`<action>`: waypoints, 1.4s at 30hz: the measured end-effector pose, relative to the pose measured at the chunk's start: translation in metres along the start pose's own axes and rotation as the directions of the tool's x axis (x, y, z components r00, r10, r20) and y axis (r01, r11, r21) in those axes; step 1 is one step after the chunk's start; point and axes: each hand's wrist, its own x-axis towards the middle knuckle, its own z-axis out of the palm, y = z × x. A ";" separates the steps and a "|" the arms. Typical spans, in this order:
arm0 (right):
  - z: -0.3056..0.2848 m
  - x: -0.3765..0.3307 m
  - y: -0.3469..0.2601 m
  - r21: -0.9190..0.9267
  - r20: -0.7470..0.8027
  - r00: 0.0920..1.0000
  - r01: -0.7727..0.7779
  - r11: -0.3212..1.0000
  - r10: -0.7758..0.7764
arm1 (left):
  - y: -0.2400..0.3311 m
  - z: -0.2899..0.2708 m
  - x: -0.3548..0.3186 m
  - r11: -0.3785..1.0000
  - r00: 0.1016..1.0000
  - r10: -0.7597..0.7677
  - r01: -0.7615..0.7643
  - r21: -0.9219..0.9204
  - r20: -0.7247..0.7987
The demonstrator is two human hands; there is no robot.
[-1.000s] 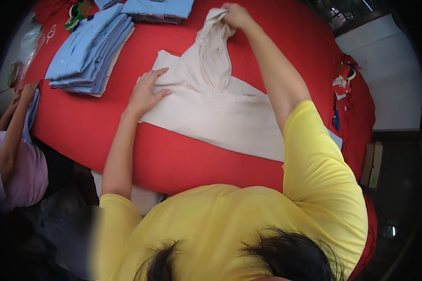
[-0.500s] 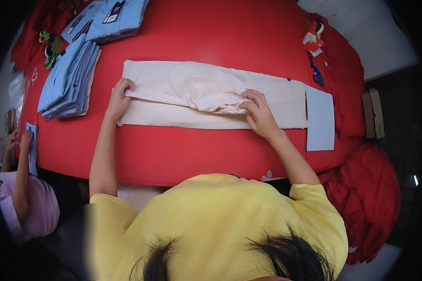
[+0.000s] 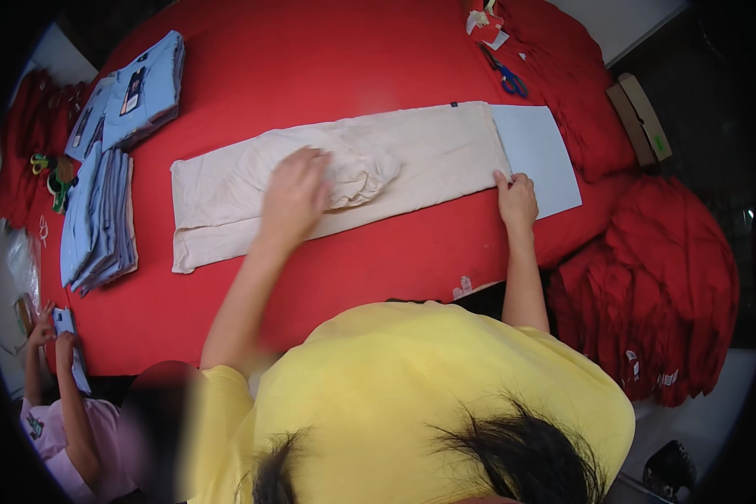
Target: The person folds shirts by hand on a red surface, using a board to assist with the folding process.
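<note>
A cream garment [image 3: 412, 164] lies folded into a long strip across the red table [image 3: 328, 76]. My left hand [image 3: 296, 195] rests flat on its middle, fingers spread, beside a bunched fold of the cloth. My right hand [image 3: 517, 200] pinches the garment's right end, where it overlaps a pale blue sheet of card [image 3: 539, 160]. Both forearms reach out from my yellow shirt at the lower edge.
Stacks of folded light-blue garments [image 3: 101, 214] lie at the table's left, another stack [image 3: 143, 92] farther back. Blue-handled scissors [image 3: 509, 81] lie at the far right. A pile of red garments [image 3: 647, 286] sits to the right. Another person's hands [image 3: 46, 332] hold a phone at lower left.
My left hand moved from the garment's left end to its middle. My right hand moved from the middle to the right end by the card.
</note>
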 end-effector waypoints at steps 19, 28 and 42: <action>0.024 -0.126 -0.180 0.393 -0.099 0.458 0.834 0.387 -0.884 | -0.011 0.038 -0.002 0.458 0.740 -0.629 0.601 -0.655 0.239; 0.035 -0.022 -0.109 0.613 0.066 0.876 0.343 0.712 -0.478 | 0.005 0.017 0.004 0.944 0.943 -0.324 0.317 -0.089 -0.078; 0.011 -0.079 -0.148 0.967 0.183 0.607 0.033 0.254 -0.774 | 0.008 0.064 0.050 0.472 0.736 -0.556 0.662 -0.582 0.386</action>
